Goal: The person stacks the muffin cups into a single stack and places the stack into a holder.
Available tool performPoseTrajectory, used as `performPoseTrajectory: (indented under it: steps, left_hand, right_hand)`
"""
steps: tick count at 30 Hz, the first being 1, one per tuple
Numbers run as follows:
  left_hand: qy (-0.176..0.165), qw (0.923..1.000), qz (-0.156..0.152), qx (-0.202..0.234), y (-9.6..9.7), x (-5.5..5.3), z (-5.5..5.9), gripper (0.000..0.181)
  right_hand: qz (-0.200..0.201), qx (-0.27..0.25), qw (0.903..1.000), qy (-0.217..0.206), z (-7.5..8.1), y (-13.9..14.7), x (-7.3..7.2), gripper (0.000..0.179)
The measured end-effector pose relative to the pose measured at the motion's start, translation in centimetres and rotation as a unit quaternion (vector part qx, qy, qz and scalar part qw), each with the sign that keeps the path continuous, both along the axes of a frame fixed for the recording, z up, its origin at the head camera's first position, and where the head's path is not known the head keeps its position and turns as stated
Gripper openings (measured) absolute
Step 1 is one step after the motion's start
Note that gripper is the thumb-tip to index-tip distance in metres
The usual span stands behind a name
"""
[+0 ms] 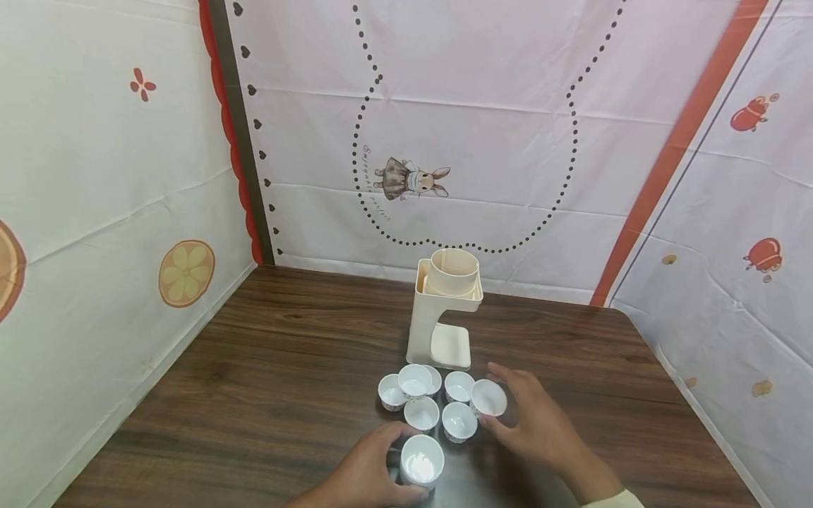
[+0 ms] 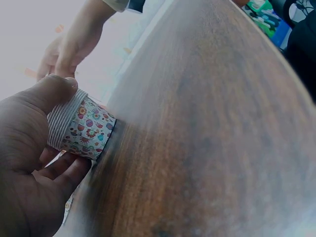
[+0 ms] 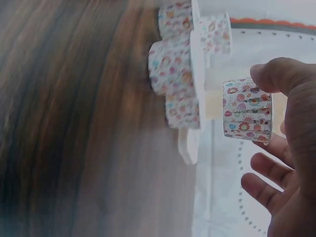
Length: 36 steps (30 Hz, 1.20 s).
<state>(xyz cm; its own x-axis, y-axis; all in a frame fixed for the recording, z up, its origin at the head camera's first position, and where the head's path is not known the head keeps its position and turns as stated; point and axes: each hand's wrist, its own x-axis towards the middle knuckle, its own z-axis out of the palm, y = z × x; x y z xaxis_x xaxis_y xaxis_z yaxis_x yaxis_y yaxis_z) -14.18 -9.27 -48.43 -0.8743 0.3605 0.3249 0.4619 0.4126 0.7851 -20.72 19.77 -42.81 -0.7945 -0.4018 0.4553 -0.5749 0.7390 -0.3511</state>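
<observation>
My left hand (image 1: 368, 469) grips a stack of nested paper baking cups (image 1: 422, 460) near the table's front, thumb on one side and fingers on the other. In the left wrist view the stack (image 2: 89, 129) shows layered white rims and a flower-patterned side, its base down by the tabletop. Between the thumb and fingers of my right hand (image 1: 536, 423) is a single baking cup (image 1: 488, 398), white inside and flowered outside. The right wrist view shows this cup (image 3: 247, 109) raised off the table, with the other fingers loosely bent below it.
Several more baking cups (image 1: 421, 413) stand grouped between the hands, one (image 1: 415, 379) overlapping its neighbours. Just behind them is a cream plastic stand (image 1: 422, 328) with a round tube (image 1: 454, 274) on top. Printed cloth (image 1: 495, 141) surrounds the dark wooden table (image 1: 273, 381) on three sides.
</observation>
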Motion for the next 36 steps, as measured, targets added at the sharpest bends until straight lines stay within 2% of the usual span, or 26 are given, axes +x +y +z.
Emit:
performPoseTrajectory:
  steps: [5, 16, 21, 27, 32, 36]
  left_hand:
    - [-0.012, 0.9999, -0.004, 0.004, -0.1, -0.1, 0.1, 0.06]
    - [-0.015, 0.9998, -0.005, 0.008, -0.1, -0.1, 0.0, 0.061]
    - [-0.015, 0.9998, -0.009, 0.009, -0.2, -0.1, 0.0, 0.061]
    - [-0.023, 0.9993, -0.016, 0.024, -0.1, 0.0, 0.0, 0.062]
    - [-0.018, 0.9996, -0.012, 0.021, -0.1, 0.1, 0.0, 0.061]
    - [-0.014, 0.9999, -0.003, 0.009, -0.2, 0.2, 0.0, 0.061]
  right_hand:
    - [0.025, 0.0, 0.9992, 0.03, 0.8, -1.0, 0.8, 0.081]
    - [0.107, 0.003, 0.9926, 0.057, 1.9, -2.9, 2.0, 0.083]
    - [0.132, -0.001, 0.989, 0.067, 2.4, -3.6, 2.7, 0.08]
    - [0.14, 0.004, 0.9885, 0.057, 2.8, -4.6, 3.5, 0.077]
    - [0.159, 0.005, 0.9859, 0.05, 2.8, -5.3, 4.0, 0.074]
    - [0.159, 0.007, 0.9868, 0.029, 2.7, -5.7, 4.4, 0.079]
